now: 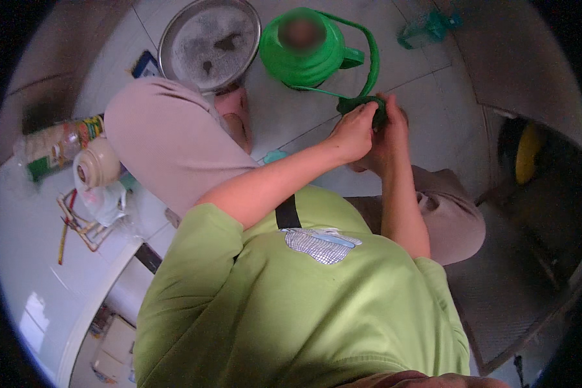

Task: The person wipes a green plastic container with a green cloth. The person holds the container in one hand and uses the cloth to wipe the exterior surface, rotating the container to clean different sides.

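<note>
My left hand (pixel 355 132) and my right hand (pixel 392 127) come together over the floor, in front of my bent legs. Between them they hold a dark green bundle (pixel 363 104), perhaps cloth or a scouring pad; fingers hide part of it. Just beyond stands a green vacuum flask (pixel 305 60) with ribbed shoulders and a side grip. Its top is blurred. The flask's green carrying handle (pixel 372 53) loops down to the right, its lower end close to my fingers. I cannot tell whether the bundle touches the handle.
A round metal tray (pixel 213 41) with a worn surface lies left of the flask. At the far right of the floor is a translucent teal bottle (pixel 424 30). A beige jar-like container (pixel 98 162) and a plastic bag (pixel 102 208) sit at left. A dark cabinet opening (pixel 524 194) lies right.
</note>
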`<action>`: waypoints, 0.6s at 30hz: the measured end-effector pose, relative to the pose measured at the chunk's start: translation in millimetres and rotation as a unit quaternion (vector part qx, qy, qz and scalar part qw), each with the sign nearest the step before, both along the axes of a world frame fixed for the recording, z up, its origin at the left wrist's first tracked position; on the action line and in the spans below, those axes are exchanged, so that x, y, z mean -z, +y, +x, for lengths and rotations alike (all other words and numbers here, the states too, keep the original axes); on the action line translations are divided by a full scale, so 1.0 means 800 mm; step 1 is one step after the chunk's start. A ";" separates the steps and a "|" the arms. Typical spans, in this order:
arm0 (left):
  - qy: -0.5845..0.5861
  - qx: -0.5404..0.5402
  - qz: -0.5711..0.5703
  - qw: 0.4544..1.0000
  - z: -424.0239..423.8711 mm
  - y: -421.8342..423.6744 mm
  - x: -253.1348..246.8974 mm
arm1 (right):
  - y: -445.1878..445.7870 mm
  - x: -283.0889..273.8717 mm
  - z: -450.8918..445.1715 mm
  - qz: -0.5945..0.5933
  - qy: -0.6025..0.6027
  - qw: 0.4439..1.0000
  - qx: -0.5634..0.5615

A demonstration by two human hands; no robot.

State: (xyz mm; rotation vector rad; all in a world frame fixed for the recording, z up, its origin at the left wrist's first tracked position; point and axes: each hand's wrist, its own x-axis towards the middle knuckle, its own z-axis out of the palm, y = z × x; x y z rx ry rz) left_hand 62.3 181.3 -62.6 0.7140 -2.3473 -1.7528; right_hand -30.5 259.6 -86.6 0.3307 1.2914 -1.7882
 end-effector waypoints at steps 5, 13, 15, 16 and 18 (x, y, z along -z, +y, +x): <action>0.033 -0.055 0.010 0.998 -0.012 -0.004 0.011 | 0.011 -0.025 0.021 0.047 0.137 0.982 -0.118; -0.084 -0.172 0.391 0.900 0.013 -0.030 0.010 | -0.006 -0.022 -0.009 0.155 0.034 0.987 -0.003; -0.116 -0.207 0.451 0.860 0.021 -0.041 0.017 | -0.012 -0.009 -0.025 0.187 0.033 0.977 0.093; -0.112 -0.238 0.464 0.846 0.025 -0.040 0.032 | -0.018 -0.003 -0.033 0.166 0.031 0.982 0.089; -0.081 -0.287 0.469 0.831 0.024 -0.042 0.047 | -0.027 0.006 -0.042 0.125 0.030 0.988 0.087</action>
